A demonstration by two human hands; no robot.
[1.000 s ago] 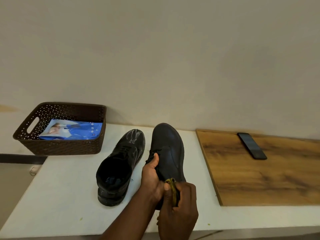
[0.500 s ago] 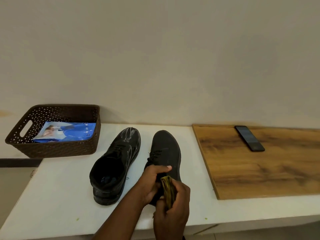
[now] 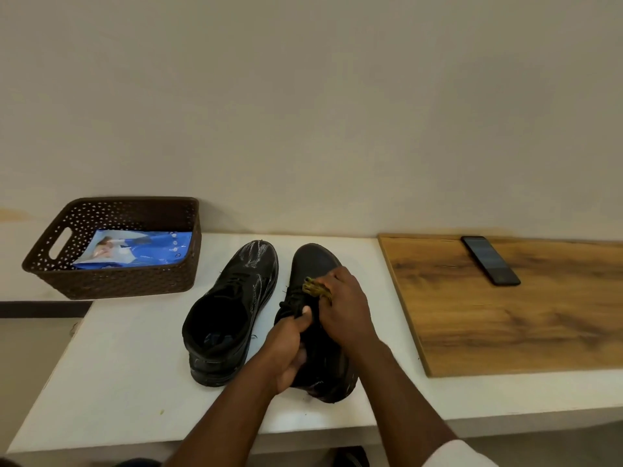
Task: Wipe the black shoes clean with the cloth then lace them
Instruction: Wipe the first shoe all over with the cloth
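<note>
Two black shoes stand side by side on the white table (image 3: pixel 111 382), toes pointing at the wall. The left shoe (image 3: pixel 232 315) looks glossy and wet on its toe and stands untouched. My left hand (image 3: pixel 286 348) grips the collar of the right shoe (image 3: pixel 313 261), thumb on the tongue near the laces. My right hand (image 3: pixel 347 305) lies over the right shoe's lace area and holds a small yellow-green cloth (image 3: pixel 313 288) against the upper. Most of the cloth is hidden under my fingers.
A brown perforated basket (image 3: pixel 114 281) with a blue and white packet (image 3: pixel 135 252) inside stands at the back left. A wooden board (image 3: pixel 505 318) lies on the right with a black phone (image 3: pixel 490 260) on it. The wall runs close behind.
My right hand has moved with the cloth from the heel forward onto the lace area of the right shoe. My left hand keeps hold of the collar.
</note>
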